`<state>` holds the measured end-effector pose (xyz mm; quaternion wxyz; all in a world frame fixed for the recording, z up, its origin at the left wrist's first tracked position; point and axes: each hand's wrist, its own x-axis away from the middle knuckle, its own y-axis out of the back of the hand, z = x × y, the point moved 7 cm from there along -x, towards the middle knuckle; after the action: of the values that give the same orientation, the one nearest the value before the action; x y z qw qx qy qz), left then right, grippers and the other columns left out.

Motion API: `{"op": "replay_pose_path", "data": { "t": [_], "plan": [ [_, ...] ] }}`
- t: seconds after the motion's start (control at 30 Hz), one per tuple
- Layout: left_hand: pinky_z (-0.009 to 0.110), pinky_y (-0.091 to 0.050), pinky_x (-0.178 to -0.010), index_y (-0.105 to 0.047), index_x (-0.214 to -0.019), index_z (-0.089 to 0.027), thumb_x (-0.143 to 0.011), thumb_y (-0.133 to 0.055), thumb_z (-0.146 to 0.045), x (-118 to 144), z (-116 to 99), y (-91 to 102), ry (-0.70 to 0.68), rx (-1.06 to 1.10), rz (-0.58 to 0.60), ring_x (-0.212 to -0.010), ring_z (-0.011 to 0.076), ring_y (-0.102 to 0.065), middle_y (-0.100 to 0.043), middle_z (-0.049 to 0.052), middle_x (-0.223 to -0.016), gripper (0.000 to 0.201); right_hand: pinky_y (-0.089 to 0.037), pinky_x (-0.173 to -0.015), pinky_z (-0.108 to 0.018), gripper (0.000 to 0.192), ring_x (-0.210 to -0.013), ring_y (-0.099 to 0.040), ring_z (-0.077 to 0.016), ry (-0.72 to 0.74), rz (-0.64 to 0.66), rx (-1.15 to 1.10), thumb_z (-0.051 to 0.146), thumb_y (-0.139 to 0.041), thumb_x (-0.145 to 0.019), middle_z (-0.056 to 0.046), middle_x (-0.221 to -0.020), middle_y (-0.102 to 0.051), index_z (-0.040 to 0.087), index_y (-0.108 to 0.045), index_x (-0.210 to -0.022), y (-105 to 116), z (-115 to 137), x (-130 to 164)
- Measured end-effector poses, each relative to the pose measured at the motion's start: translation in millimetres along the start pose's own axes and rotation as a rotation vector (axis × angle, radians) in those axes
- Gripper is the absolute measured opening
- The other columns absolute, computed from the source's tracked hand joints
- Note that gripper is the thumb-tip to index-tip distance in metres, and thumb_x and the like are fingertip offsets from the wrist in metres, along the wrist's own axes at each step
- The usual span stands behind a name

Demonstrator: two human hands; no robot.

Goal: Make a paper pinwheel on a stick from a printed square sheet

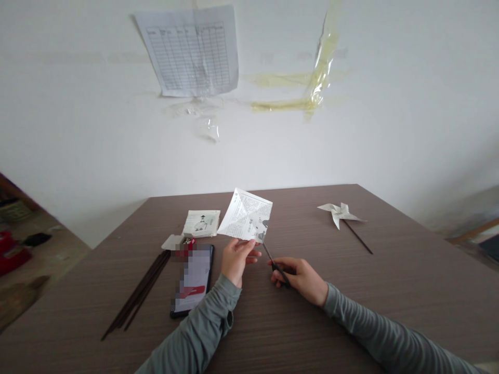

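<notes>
Pinched between the thumb and fingers of my left hand point(236, 259) is a square sheet of printed paper point(245, 214), held up above the table by its lower edge. Faint diagonal creases show on it. My right hand point(299, 276) grips a pair of scissors point(278, 272) by the dark handles. Their blades reach up and left to the paper's lower right corner. Whether the blades are around the paper or only touch it, I cannot tell. A finished paper pinwheel point(340, 214) on a dark stick point(357, 236) lies at the right of the table.
Left of my hands, a phone point(195, 280) lies on the brown table point(249, 332). Beside it are several dark sticks point(138, 291), a small open box point(173, 242) with red items, and a stack of printed paper squares point(201, 223). A white wall point(280, 156) rises behind the table.
</notes>
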<state>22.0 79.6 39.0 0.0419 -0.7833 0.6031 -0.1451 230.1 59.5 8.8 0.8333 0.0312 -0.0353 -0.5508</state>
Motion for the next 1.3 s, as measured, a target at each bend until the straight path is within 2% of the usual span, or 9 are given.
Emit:
{"op": "replay_pose_path", "data": {
  "t": [0.3,0.5,0.8,0.97,1.13,1.3],
  "plan": [
    [0.020,-0.064,-0.049,-0.080,-0.092,-0.020,-0.082,-0.119,-0.022,2.4,-1.8,-2.4,0.001,0.036,0.002,-0.060,0.0182,-0.086,-0.095,0.005,-0.085,0.041,-0.076,-0.091,-0.056,0.068,-0.080,-0.085,-0.0365,-0.009,0.024,-0.009,0.085,-0.106,-0.082,-0.014,-0.090,-0.088,0.024,-0.097,-0.109,0.2,-2.4,-1.0],
    [0.022,-0.064,-0.050,-0.082,-0.093,-0.019,-0.082,-0.117,-0.021,2.6,-2.3,-1.6,0.001,0.032,0.007,-0.062,0.0203,-0.087,-0.096,0.006,-0.087,0.037,-0.075,-0.091,-0.059,0.069,-0.080,-0.085,-0.0389,-0.019,0.017,-0.025,0.087,-0.108,-0.078,-0.014,-0.089,-0.089,0.027,-0.097,-0.111,0.0,-0.4,-0.2],
    [0.021,-0.061,-0.050,-0.082,-0.093,-0.019,-0.087,-0.109,-0.012,4.6,-3.0,-3.2,0.019,0.042,-0.005,-0.060,0.0186,-0.085,-0.094,0.005,-0.085,0.029,-0.074,-0.088,-0.055,0.070,-0.080,-0.083,-0.0364,-0.028,0.007,-0.028,0.087,-0.107,-0.077,-0.013,-0.088,-0.087,0.026,-0.095,-0.108,-1.3,0.6,-0.1],
    [0.019,-0.059,-0.049,-0.081,-0.092,-0.019,-0.084,-0.113,-0.013,4.7,-3.6,-3.5,0.020,0.044,-0.002,-0.060,0.0176,-0.085,-0.093,0.004,-0.084,0.033,-0.074,-0.087,-0.054,0.068,-0.076,-0.082,-0.0337,-0.023,-0.002,-0.029,0.083,-0.107,-0.078,-0.011,-0.088,-0.087,0.026,-0.095,-0.112,-1.0,-1.7,-0.9],
    [0.019,-0.058,-0.048,-0.081,-0.090,-0.019,-0.083,-0.112,-0.015,5.5,-3.8,-3.5,0.023,0.061,-0.003,-0.058,0.0166,-0.084,-0.093,0.003,-0.084,0.032,-0.073,-0.087,-0.054,0.064,-0.078,-0.082,-0.0359,-0.042,-0.002,-0.031,0.083,-0.109,-0.076,-0.011,-0.087,-0.087,0.028,-0.094,-0.105,-1.6,0.2,0.4],
    [0.019,-0.058,-0.048,-0.081,-0.089,-0.020,-0.082,-0.112,-0.016,6.5,-4.4,-4.5,0.028,0.066,-0.006,-0.058,0.0165,-0.083,-0.094,0.004,-0.084,0.032,-0.072,-0.085,-0.053,0.061,-0.075,-0.080,-0.0328,-0.041,0.002,-0.037,0.079,-0.108,-0.075,-0.009,-0.084,-0.085,0.027,-0.093,-0.101,-2.0,-2.3,-0.9]
  ]
}}
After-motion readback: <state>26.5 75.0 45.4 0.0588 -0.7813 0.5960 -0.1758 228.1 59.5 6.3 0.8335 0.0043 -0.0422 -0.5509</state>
